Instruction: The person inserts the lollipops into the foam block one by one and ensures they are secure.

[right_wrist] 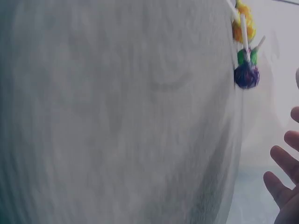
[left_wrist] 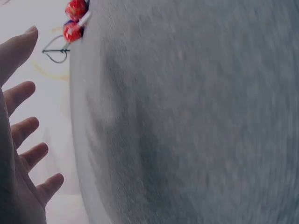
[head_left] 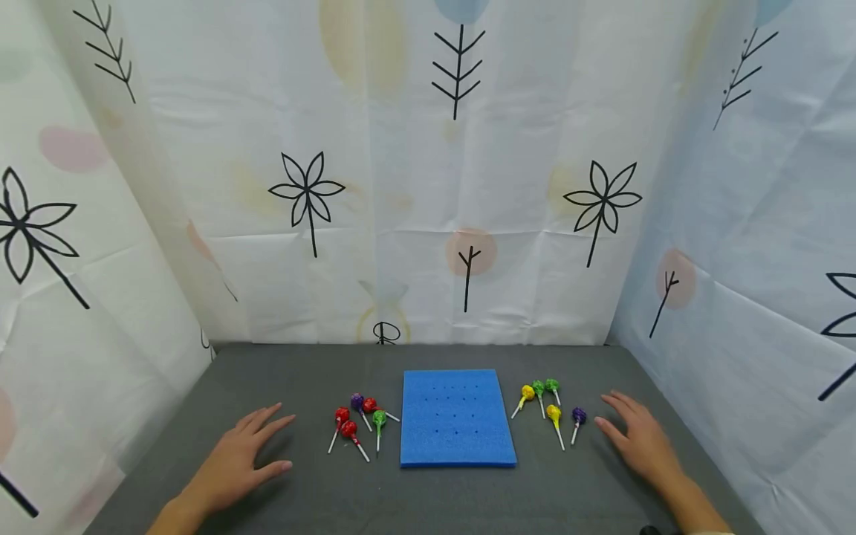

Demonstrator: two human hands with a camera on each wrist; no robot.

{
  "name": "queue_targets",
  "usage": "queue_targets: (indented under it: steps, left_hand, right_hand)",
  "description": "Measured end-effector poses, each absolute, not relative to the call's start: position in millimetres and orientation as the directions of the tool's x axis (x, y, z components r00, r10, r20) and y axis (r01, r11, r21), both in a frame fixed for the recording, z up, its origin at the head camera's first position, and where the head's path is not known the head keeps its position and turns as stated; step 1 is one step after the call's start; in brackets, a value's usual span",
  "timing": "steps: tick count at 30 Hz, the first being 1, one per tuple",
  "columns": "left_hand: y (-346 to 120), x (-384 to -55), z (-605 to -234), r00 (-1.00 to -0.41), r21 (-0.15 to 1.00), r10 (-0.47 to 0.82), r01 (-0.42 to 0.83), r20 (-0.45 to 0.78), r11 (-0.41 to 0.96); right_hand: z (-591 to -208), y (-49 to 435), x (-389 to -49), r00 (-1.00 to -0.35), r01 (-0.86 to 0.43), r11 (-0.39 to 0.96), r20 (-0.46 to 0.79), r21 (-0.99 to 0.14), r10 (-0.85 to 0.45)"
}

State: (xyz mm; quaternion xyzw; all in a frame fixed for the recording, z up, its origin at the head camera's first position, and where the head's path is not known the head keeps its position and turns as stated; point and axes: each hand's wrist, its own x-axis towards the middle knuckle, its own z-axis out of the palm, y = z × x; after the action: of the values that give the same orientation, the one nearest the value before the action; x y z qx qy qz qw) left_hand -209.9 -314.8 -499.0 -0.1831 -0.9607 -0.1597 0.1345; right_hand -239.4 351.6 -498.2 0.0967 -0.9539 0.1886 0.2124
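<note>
My left hand (head_left: 234,461) is spread over the left of the table, holding nothing. Nearest to it lies a loose group of lollipops: red ones such as this red lollipop (head_left: 342,414), a purple lollipop (head_left: 357,403) and a green lollipop (head_left: 379,418). On the other side my right hand (head_left: 638,438) has its fingers apart, with nothing in it. Just left of its fingertips is a purple lollipop (head_left: 579,416), beside yellow lollipops (head_left: 553,412) and green lollipops (head_left: 551,385). Between both groups lies a blue foam board (head_left: 458,420) with rows of small holes.
The grey table (head_left: 321,505) carries everything. White patterned curtains (head_left: 414,186) hang along its back and both sides. A small dark object (head_left: 649,530) shows at the bottom edge, near the right forearm; its kind is unclear.
</note>
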Motion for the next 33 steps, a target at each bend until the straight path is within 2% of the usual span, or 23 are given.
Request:
queue_targets:
  steps: [7, 16, 21, 25, 29, 33]
  left_hand:
    - [-297.9, -208.6, -493.5, -0.887, 0.319, 0.286, 0.407, 0.363, 0.856]
    - [-271.9, -202.3, -488.5, -0.881, 0.513, 0.243, 0.440, 0.407, 0.737]
    - [-255.9, -198.0, -487.2, -0.885, 0.594, 0.199, 0.435, 0.421, 0.677]
    - [-242.6, -195.4, -487.2, -0.889, 0.653, 0.145, 0.421, 0.434, 0.629]
    - [-230.7, -194.3, -490.2, -0.862, 0.685, 0.095, 0.458, 0.498, 0.567]
    - [-218.2, -193.4, -494.6, -0.835, 0.699, 0.035, 0.481, 0.549, 0.529]
  right_hand:
    - [-499.2, 337.7, -236.6, -0.751, -0.387, 0.867, 0.653, -0.312, -0.100]
    - [-495.9, 317.0, -236.8, -0.617, -0.433, 0.851, 0.786, -0.295, -0.041]
    - [-495.3, 307.1, -235.8, -0.631, -0.392, 0.858, 0.775, -0.334, 0.014]
    - [-495.3, 299.7, -235.4, -0.670, -0.337, 0.838, 0.734, -0.429, 0.106]
    - [-494.4, 290.8, -236.3, -0.697, -0.271, 0.797, 0.681, -0.540, 0.224]
    - [-493.2, 282.3, -238.0, -0.694, -0.264, 0.741, 0.655, -0.618, 0.299]
